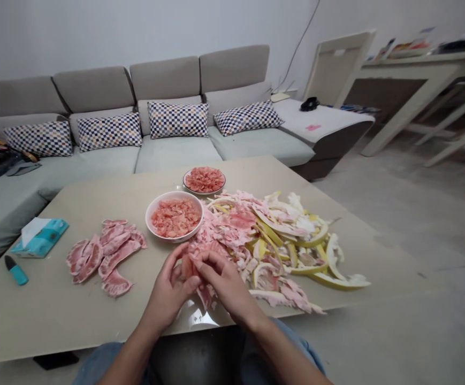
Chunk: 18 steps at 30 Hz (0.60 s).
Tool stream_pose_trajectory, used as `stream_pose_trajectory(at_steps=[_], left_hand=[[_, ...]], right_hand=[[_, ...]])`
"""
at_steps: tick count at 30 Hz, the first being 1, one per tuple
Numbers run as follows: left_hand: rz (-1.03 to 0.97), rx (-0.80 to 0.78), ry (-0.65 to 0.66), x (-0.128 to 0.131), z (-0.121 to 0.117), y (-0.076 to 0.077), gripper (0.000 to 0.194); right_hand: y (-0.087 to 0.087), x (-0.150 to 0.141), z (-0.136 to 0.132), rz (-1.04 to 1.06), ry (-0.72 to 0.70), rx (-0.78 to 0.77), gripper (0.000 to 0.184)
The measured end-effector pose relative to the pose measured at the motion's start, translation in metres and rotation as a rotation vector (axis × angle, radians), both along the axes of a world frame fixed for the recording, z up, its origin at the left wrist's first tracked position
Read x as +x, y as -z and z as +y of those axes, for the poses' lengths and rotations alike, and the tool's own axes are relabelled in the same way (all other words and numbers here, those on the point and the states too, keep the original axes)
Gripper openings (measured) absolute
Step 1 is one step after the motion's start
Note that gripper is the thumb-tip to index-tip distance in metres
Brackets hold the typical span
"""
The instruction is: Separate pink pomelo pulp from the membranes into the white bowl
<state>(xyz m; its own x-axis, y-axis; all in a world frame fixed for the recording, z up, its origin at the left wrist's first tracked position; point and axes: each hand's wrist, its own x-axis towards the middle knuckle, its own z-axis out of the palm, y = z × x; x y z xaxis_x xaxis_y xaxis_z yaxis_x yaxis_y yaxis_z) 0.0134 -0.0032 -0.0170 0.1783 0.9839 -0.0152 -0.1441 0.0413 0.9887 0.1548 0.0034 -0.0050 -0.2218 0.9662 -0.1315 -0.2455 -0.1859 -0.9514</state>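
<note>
My left hand (170,289) and my right hand (226,280) meet over the near edge of the beige table (55,315), both closed on one pink pomelo segment (187,266) held between the fingertips. Just beyond them stands a white bowl (174,218) full of peeled pink flesh, and a smaller bowl (204,180) of the same sits behind it. Several unpeeled pink segments (106,254) lie to the left of my hands. To the right spreads a heap of pink membranes and yellow-white rind (280,240).
A teal tissue pack (39,238) and a small teal knife (16,270) lie at the table's left. A grey sofa (168,144) with checked cushions runs behind the table. A white desk (417,69) stands at the back right.
</note>
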Motion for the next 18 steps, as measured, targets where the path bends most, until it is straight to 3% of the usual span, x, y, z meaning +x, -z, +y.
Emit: stream_pose_trajectory(at_steps=[6, 13, 18], left_hand=[[0.052, -0.013, -0.037, 0.0001, 0.001, 0.0001, 0.043], [0.156, 0.081, -0.183, -0.0021, -0.0006, -0.0046, 0.039], [0.138, 0.057, -0.155, -0.0034, 0.0001, -0.0025, 0.046]], right_hand=[[0.0017, -0.002, -0.0021, -0.015, 0.003, 0.041, 0.028], [0.005, -0.0006, -0.0017, -0.07, 0.103, 0.092, 0.029], [-0.0026, 0.001, -0.0025, -0.135, 0.008, 0.114, 0.026]])
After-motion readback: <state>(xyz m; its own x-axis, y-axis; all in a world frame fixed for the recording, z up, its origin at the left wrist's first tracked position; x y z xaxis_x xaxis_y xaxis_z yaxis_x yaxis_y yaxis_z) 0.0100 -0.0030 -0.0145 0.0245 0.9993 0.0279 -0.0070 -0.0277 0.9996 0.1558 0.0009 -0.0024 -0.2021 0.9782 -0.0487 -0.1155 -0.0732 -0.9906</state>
